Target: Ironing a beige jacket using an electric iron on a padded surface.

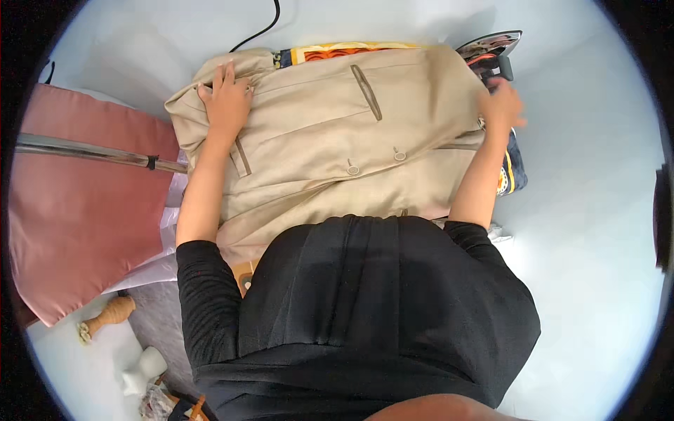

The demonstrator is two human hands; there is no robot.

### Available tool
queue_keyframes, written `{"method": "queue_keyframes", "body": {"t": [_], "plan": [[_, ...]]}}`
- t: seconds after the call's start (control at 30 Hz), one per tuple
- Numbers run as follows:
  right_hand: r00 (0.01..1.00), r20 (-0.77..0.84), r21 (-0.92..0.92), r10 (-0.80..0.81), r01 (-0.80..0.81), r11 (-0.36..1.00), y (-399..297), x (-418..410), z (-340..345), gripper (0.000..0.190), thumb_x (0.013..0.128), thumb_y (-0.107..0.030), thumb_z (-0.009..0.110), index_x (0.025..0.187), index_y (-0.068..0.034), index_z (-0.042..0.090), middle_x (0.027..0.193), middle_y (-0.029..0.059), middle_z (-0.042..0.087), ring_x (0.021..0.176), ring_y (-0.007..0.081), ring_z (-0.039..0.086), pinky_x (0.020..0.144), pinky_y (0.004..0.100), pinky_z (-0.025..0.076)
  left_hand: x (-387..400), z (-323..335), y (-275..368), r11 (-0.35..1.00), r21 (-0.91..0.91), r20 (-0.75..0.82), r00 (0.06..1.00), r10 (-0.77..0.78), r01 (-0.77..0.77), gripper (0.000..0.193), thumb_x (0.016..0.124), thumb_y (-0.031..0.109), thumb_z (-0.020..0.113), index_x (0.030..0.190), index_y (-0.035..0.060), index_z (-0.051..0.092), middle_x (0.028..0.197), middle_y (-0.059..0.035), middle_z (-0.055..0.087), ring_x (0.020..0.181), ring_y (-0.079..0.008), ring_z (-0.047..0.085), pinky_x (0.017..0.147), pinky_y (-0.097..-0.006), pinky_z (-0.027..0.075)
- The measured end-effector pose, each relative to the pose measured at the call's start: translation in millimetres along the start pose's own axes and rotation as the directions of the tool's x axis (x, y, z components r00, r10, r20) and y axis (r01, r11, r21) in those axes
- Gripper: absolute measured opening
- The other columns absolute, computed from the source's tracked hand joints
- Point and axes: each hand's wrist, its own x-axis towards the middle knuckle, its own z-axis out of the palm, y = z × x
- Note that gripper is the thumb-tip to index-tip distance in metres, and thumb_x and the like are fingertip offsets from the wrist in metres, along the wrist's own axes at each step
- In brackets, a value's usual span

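A beige suit jacket (316, 121) lies buttoned and spread before me over a patterned cloth (347, 51). My left hand (226, 100) rests with spread fingers on the jacket's upper left part, by the sleeve. At the jacket's right edge is my right hand (503, 108), blurred, just below a clothes iron (489, 55). Whether it touches the jacket or the iron cannot be told. The iron stands at the far right corner of the jacket, its shiny soleplate facing away from the cloth.
A pink satin cloth (95, 200) hangs at the left, crossed by a metal pole (84, 150). A black cord (263, 31) runs up behind the jacket. At the lower left are a vase (113, 316) and a white object (145, 368).
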Motion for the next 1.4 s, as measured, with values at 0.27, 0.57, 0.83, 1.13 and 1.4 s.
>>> {"method": "queue_keyframes", "body": {"t": [0.27,0.57,0.83,1.13,1.4], "plan": [[0.905,-0.057,0.077,-0.423,0.426,0.901,-51,-17,42,0.044,0.066,-0.021,0.061,0.109,-0.021,0.056,0.12,0.0047,0.049,0.118,0.0258,0.038,0.091,0.0629,0.025,5,7,10,0.999,0.031,0.094,0.995,0.034,-0.037,0.044,0.079,0.007,0.048,0.119,0.0224,0.051,0.138,-0.0067,0.035,0.128,-0.0244,0.03,0.095,-0.0622,0.02],[0.801,0.268,0.096,-0.535,0.531,0.842,-117,-36,102,0.056,0.078,-0.042,0.054,0.13,-0.027,0.041,0.138,0.0105,0.032,0.129,0.0276,0.026,0.095,0.0637,0.021,11,7,-6,1.0,0.01,0.087,0.996,-0.029,0.028,0.031,0.08,0.035,0.059,0.106,0.0188,0.059,0.137,-0.0081,0.036,0.128,-0.0264,0.03,0.095,-0.0645,0.021],[0.78,0.312,0.128,-0.542,0.531,0.838,-121,-39,125,0.056,0.085,-0.056,0.035,0.134,-0.031,0.035,0.144,0.0064,0.023,0.133,0.0262,0.021,0.096,0.0699,0.014,18,26,-8,0.999,0.043,-0.003,1.0,-0.01,0.01,0.02,0.081,0.03,0.058,0.098,0.0195,0.061,0.136,-0.0032,0.038,0.127,-0.0249,0.032,0.094,-0.065,0.022],[0.713,0.337,0.067,-0.615,0.634,0.771,-65,-8,134,0.056,0.087,-0.054,0.033,0.136,-0.029,0.032,0.145,0.0037,0.025,0.133,0.0232,0.023,0.102,0.0578,0.019,11,21,-3,0.988,0.123,-0.116,0.987,0.113,-0.098,0.029,0.083,0.027,0.054,0.111,0.0222,0.054,0.136,-0.0015,0.039,0.127,-0.0203,0.033,0.091,-0.0615,0.027],[0.966,-0.124,0.179,-0.225,0.245,0.953,50,2,57,0.057,0.074,-0.034,0.06,0.123,-0.009,0.044,0.122,0.0126,0.05,0.108,0.0305,0.051,0.095,0.0501,0.033,-50,-35,57,0.884,-0.372,0.298,0.865,0.403,-0.284,0.06,0.087,0.043,0.044,0.139,0.0213,0.025,0.144,-0.0144,0.02,0.133,-0.0357,0.018,0.102,-0.0587,0.016]]}}
